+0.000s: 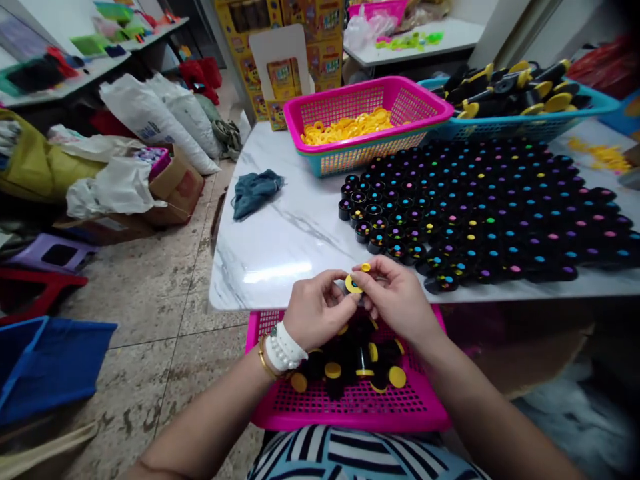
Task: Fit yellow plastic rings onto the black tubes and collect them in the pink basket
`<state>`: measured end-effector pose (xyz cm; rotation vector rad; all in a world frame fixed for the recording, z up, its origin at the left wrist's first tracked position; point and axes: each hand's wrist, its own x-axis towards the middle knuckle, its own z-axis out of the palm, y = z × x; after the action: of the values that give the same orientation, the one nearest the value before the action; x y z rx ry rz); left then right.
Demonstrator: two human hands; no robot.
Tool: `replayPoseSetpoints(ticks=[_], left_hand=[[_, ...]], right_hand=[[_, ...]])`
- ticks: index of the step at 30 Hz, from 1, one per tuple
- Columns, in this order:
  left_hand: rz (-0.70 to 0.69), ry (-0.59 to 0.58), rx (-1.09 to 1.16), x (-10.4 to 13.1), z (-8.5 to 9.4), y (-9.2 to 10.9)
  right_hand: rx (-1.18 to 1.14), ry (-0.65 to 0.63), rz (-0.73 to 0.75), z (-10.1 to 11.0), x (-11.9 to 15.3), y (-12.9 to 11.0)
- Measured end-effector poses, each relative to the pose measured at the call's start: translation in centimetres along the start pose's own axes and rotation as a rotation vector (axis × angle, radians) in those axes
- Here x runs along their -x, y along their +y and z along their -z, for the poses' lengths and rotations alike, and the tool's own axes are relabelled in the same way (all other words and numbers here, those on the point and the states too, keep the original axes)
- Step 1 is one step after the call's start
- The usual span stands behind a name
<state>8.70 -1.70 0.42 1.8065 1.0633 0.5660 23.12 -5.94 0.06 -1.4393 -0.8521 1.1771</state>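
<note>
Close together above the basket, both hands are closed at one small piece with a round yellow ring (pixel 351 289) and a dark centre. My left hand (pixel 313 308) grips it from the left with thumb and fingers. From the other side, my right hand (pixel 400 298) has its thumb against the ring. A smaller yellow disc (pixel 366 267) shows at the right index finger. The fingers hide the body of the held piece. Below them, a pink basket (pixel 350 419) holds several black tubes with yellow caps (pixel 333 371).
Rows of black tubes (pixel 470 237) with coloured dots stand on the marbled table (pixel 270 250). Behind are a pink-and-teal basket (pixel 367 95) of yellow rings and a blue basket (pixel 525 123) of black-and-yellow pieces. A dark cloth (pixel 257 193) lies left; sacks (pixel 155 120) stand on the floor.
</note>
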Motion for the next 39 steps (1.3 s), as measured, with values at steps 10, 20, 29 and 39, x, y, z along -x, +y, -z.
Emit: replayPoseSetpoints(ticks=[10, 20, 29, 39], left_hand=[[0.111, -0.13, 0.257, -0.4, -0.2, -0.3], [-0.354, 0.204, -0.348, 1.1, -1.5, -1.4], [-0.331, 0.097, -0.336, 0.5, -0.7, -1.6], [-0.228, 0.078, -0.417, -0.3, -1.0, -1.6]], right_hand=[[0.058, 0.049, 0.057, -0.5, 0.3, 0.4], [0.03, -0.024, 0.129, 0.8, 0.5, 0.5], [0.229, -0.212, 0.024, 1.3, -0.7, -1.1], [0.185, -0.256, 0.074, 1.4, 0.3, 0.0]])
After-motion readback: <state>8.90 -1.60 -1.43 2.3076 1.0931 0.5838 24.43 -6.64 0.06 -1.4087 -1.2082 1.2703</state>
